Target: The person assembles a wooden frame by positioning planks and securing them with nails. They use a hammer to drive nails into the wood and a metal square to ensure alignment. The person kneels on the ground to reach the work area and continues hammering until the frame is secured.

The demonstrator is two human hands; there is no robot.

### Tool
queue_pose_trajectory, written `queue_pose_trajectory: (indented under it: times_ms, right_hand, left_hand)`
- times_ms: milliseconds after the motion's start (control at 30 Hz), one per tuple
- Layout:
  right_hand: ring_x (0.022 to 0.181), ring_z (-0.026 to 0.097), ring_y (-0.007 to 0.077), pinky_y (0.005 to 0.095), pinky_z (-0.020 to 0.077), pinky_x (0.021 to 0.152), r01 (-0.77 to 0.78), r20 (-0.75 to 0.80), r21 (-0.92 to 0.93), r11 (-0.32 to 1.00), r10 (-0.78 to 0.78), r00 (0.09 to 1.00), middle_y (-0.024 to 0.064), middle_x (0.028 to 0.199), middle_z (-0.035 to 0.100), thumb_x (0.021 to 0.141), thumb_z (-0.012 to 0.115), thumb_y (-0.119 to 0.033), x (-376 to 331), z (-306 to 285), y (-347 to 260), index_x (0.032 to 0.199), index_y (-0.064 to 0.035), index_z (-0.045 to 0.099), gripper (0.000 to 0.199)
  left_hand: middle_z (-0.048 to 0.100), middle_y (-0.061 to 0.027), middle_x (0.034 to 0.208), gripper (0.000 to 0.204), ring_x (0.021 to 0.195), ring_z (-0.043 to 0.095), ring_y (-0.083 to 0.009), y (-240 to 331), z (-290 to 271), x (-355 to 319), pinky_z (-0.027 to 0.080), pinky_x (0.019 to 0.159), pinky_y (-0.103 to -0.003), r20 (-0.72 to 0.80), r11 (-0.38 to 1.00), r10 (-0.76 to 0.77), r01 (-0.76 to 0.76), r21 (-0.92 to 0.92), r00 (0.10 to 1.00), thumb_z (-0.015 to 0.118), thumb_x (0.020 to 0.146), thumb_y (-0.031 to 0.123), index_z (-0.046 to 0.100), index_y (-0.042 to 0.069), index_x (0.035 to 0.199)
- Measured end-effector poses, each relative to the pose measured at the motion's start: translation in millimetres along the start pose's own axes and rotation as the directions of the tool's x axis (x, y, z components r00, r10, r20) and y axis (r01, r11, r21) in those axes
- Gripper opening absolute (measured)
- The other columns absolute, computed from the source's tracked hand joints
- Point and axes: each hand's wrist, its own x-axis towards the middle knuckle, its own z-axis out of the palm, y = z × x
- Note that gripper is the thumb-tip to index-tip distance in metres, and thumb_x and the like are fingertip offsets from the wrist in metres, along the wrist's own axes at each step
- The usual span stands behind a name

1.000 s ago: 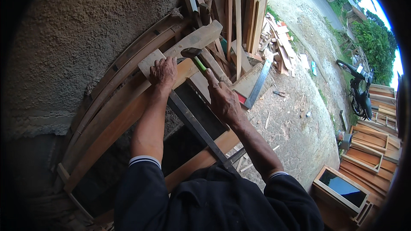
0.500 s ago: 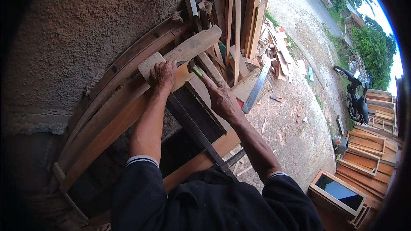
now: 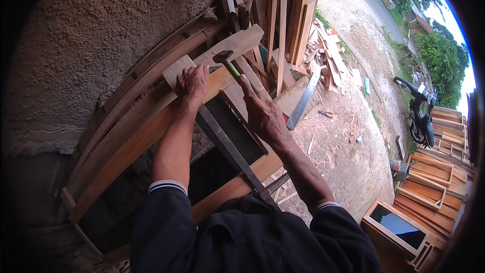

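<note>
Two hands on the curved wooden frame (image 3: 151,126): left hand (image 3: 192,82) presses a small wood block (image 3: 178,68) flat; right hand (image 3: 262,114) grips a green-handled hammer (image 3: 228,61), handle mostly hidden. Frame's lower end cut off behind dark sleeves (image 3: 242,232).

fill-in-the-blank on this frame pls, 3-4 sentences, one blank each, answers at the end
1. The left hand presses down on a small wooden ____ lying on the curved wooden frame.
2. The right hand holds a hammer whose handle is ____ in colour.
3. The curved frame leans against a rough ____ on the person's left.
4. Parked on the dirt ground far to the right is a ____.

Missing words: block; green; wall; motorcycle
</note>
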Motion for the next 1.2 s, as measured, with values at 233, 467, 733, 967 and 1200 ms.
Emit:
queue_pose_trajectory:
  times_ms: [233, 467, 733, 967, 1200]
  right_hand:
    - [0.074, 0.064, 0.0407, 0.0503, 0.0522, 0.067, -0.171, 0.239, -0.060, 0.983, 0.181, 0.954, 0.0248, 0.081, 0.060, 0.096, 0.048, 0.001, 0, 4, 8, 0.161, -0.0144, 0.032, 0.069]
    - [0.076, 0.065, 0.0406, 0.0514, 0.0506, 0.069, -0.250, 0.337, -0.072, 0.966, 0.259, 0.905, 0.0246, 0.083, 0.061, 0.096, 0.047, 0.002, 2, 4, 5, 0.162, -0.0137, 0.031, 0.069]
    - [0.065, 0.067, 0.0382, 0.0532, 0.0515, 0.060, -0.104, 0.130, -0.022, 0.994, 0.106, 0.986, 0.0238, 0.075, 0.062, 0.097, 0.045, -0.003, -6, 13, 14, 0.164, -0.0235, 0.026, 0.072]
    - [0.067, 0.063, 0.0396, 0.0519, 0.0501, 0.063, -0.004, -0.021, 0.031, 1.000, 0.004, 1.000, 0.0222, 0.074, 0.057, 0.096, 0.043, 0.001, -11, 15, 16, 0.162, -0.0148, 0.030, 0.069]
    - [0.064, 0.064, 0.0382, 0.0520, 0.0497, 0.063, -0.138, 0.195, -0.031, 0.990, 0.141, 0.970, 0.0222, 0.071, 0.060, 0.098, 0.048, -0.005, -10, 16, 19, 0.162, -0.0173, 0.031, 0.068]
  left_hand:
    - [0.073, -0.0089, 0.106, 0.042, 0.112, 0.064, -0.0311, -1, 4, 1, 0.045, 0.096, -0.055, -0.023, 1.000, -0.024, 0.024, -0.001, 0.999, 0.044, 0.107, 0.047, 0.072, 0.016, 0.107]
    - [0.073, -0.0086, 0.105, 0.043, 0.113, 0.064, -0.0305, -1, 5, 5, 0.045, 0.096, -0.054, 0.011, 0.999, -0.038, 0.038, -0.005, 0.999, 0.043, 0.107, 0.048, 0.073, 0.016, 0.107]
    - [0.073, -0.0080, 0.106, 0.043, 0.113, 0.064, -0.0304, 1, 0, 4, 0.046, 0.097, -0.054, 0.005, 1.000, -0.012, 0.012, 0.001, 1.000, 0.042, 0.107, 0.047, 0.072, 0.017, 0.108]
    - [0.073, -0.0090, 0.107, 0.044, 0.114, 0.064, -0.0309, 3, -1, 1, 0.046, 0.098, -0.054, 0.023, 1.000, -0.030, 0.030, 0.002, 0.999, 0.040, 0.107, 0.048, 0.072, 0.017, 0.109]
    - [0.073, -0.0102, 0.106, 0.043, 0.114, 0.063, -0.0315, 1, -1, 2, 0.046, 0.097, -0.053, 0.012, 1.000, -0.022, 0.022, 0.014, 1.000, 0.043, 0.107, 0.047, 0.072, 0.016, 0.110]
